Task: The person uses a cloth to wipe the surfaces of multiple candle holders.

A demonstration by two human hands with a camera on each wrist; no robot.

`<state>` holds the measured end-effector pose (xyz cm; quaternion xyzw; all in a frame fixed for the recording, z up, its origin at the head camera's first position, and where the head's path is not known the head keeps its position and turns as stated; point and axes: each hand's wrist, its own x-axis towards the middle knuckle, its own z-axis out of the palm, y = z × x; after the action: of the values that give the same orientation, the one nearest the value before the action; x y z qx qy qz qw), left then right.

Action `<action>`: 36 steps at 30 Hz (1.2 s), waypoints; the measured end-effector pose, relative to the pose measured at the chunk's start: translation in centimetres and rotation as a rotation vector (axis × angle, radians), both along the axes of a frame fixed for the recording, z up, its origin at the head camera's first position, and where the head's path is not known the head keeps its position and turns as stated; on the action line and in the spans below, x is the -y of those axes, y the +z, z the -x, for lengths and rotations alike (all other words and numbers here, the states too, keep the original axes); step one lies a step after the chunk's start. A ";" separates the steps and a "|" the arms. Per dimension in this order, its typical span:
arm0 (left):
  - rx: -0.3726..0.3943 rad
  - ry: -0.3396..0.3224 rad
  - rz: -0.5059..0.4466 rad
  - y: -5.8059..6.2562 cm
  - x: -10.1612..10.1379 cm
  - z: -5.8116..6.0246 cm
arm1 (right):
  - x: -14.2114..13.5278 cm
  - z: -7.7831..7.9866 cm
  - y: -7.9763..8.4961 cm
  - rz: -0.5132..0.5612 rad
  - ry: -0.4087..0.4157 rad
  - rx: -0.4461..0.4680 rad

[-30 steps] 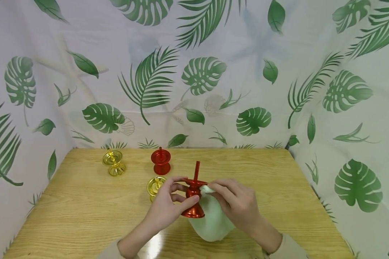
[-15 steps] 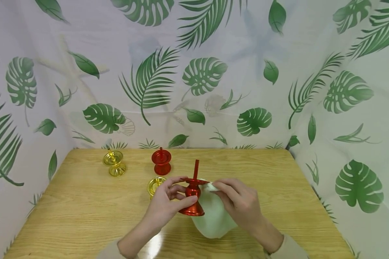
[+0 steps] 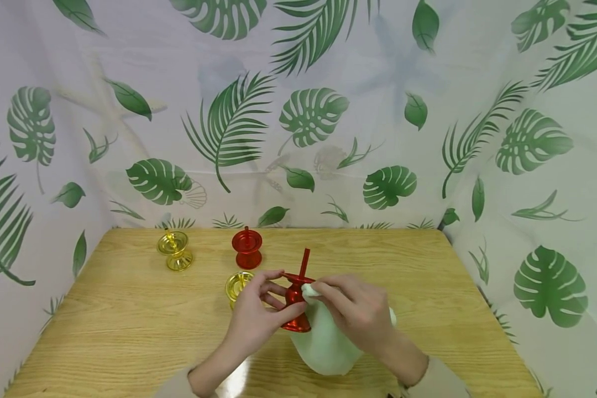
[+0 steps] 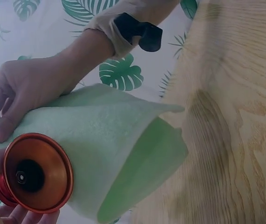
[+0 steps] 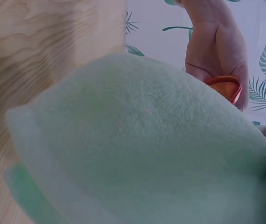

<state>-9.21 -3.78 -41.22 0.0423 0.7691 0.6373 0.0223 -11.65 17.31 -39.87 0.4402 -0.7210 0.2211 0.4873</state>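
Observation:
A shiny red candle holder [image 3: 293, 294] with a thin upright stem is held above the table by my left hand [image 3: 251, 318], thumb at the front and fingers behind. My right hand [image 3: 360, 312] pinches a pale green cloth [image 3: 323, 342], its bunched edge right at the holder's neck, under the dish. The rest of the cloth hangs down below. In the left wrist view, the hollow underside of the candle holder [image 4: 56, 163] faces the camera, close beside the cloth [image 4: 95, 135]. Fabric [image 5: 133, 126] fills most of the right wrist view, partly hiding the holder [image 5: 227, 87].
Another red candle holder [image 3: 249, 257] stands at the back of the wooden table [image 3: 154, 320]. A gold candle holder [image 3: 179, 260] is to its left. A second gold one [image 3: 235, 283] is partly hidden behind my left hand. Leaf-printed curtain [image 3: 258, 199] surrounds the table's back and sides.
The red candle holder has tipped a little, its stem leaning further right. My right hand has moved the bunched cloth edge left, from the dish's rim in to the neck.

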 end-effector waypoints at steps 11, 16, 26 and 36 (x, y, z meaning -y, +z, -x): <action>-0.045 0.045 0.117 -0.1 -0.2 0.2 | 1.2 -0.3 0.7 -0.101 -0.047 -0.011; -0.013 0.030 0.054 -0.2 -0.1 0.1 | 0.9 -0.3 0.7 -0.066 -0.025 0.010; 0.054 -0.033 -0.089 -0.3 0.2 0.1 | -0.6 -0.4 -0.3 0.010 -0.036 0.065; 0.029 -0.037 -0.141 -0.2 0.2 0.1 | -1.3 0.0 -1.3 0.042 -0.049 0.116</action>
<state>-9.26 -3.94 -41.38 0.0485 0.7209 0.6900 0.0421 -11.64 18.64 -41.12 0.3985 -0.7540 0.2491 0.4590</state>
